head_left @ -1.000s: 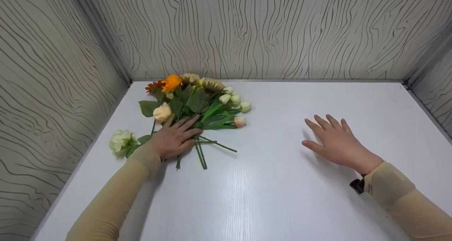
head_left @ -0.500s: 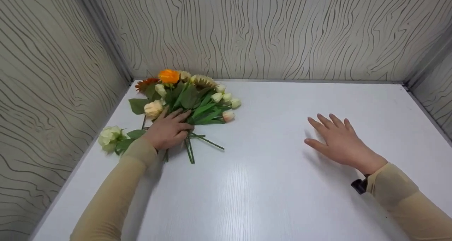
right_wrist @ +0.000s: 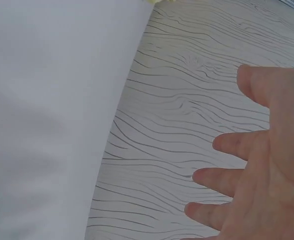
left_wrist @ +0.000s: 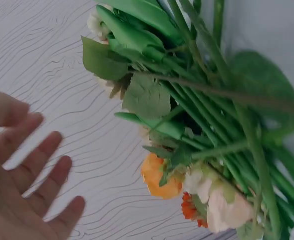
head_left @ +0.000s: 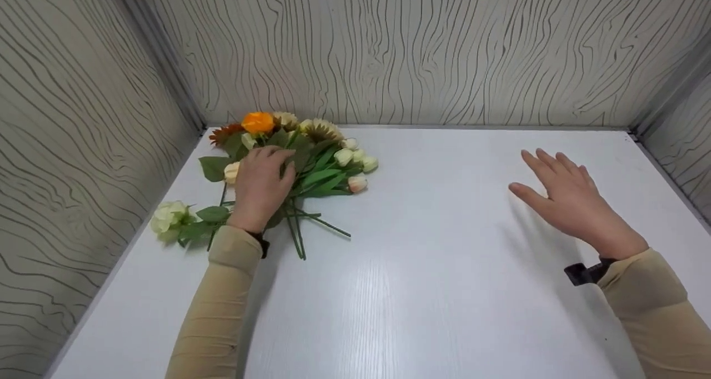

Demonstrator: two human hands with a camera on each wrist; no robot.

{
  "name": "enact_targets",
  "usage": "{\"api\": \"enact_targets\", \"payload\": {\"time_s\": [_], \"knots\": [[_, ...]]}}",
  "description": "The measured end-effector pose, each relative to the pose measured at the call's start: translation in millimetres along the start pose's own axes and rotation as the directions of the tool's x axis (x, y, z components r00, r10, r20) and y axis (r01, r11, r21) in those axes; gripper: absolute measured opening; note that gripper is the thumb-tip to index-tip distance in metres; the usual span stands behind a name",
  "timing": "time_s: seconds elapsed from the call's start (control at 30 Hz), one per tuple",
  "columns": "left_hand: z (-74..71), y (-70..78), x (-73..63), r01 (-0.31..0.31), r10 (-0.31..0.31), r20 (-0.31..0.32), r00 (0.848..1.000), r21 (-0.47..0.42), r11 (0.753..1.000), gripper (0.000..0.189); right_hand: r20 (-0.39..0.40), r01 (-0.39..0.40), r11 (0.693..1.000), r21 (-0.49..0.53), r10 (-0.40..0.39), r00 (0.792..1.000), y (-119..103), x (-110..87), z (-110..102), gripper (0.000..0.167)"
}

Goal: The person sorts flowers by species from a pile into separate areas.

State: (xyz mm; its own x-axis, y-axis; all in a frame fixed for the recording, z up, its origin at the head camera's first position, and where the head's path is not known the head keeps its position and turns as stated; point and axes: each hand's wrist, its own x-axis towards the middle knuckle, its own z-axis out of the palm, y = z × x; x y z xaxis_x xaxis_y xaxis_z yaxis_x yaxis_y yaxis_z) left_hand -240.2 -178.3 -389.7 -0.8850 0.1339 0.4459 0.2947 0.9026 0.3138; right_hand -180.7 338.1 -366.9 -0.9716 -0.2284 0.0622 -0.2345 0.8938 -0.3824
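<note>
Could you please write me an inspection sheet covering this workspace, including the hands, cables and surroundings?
Surface: white table, light glare toward the near side.
Job's things: leafy flower pile lying at the table's far left, stems crossing; an orange flower at the back, a pale green-white bloom at the left, a pinkish tulip at the right.
Clutter: nothing seen.
Left hand: above the pile, fingers extended and holding nothing.
Right hand: raised over the table, fingers extended, holding nothing.
Cables: nothing seen.
Surroundings: wood-grain-patterned back wall and side walls.

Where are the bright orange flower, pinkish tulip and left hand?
Bright orange flower [head_left: 258, 123], head view: on its petals.
Pinkish tulip [head_left: 357, 184], head view: on its bloom.
Left hand [head_left: 261, 183], head view: on its back.
</note>
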Motion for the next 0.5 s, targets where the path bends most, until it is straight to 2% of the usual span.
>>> {"api": "enact_targets", "payload": {"time_s": [0.07,0.17,0.3,0.4,0.5], "knots": [[7.5,0.3,-0.4,0.062,-0.062,0.001,0.998,0.03,0.998,0.025,-0.02,-0.014,1.0,0.017,0.015,1.0,4.9,2.0,1.3,0.082],[19.4,-1.9,-2.7,0.151,-0.157,0.058,0.986,0.09,0.984,0.019,-0.031,-0.039,0.999,0.032,0.04,0.999,11.8,3.5,9.6,0.083],[31.1,-4.0,-7.5,0.256,-0.274,0.161,0.948,0.123,0.959,0.017,-0.03,-0.074,0.996,0.055,0.076,0.997,17.4,2.0,22.5,0.083],[34.6,-3.7,-9.9,0.296,-0.316,0.207,0.926,0.121,0.947,0.017,-0.032,-0.094,0.994,0.061,0.096,0.995,17.7,1.1,27.8,0.08],[34.7,-3.6,-9.2,0.299,-0.32,0.207,0.925,0.126,0.946,0.016,-0.033,-0.099,0.993,0.058,0.101,0.994,15.8,3.1,29.5,0.078]]}}
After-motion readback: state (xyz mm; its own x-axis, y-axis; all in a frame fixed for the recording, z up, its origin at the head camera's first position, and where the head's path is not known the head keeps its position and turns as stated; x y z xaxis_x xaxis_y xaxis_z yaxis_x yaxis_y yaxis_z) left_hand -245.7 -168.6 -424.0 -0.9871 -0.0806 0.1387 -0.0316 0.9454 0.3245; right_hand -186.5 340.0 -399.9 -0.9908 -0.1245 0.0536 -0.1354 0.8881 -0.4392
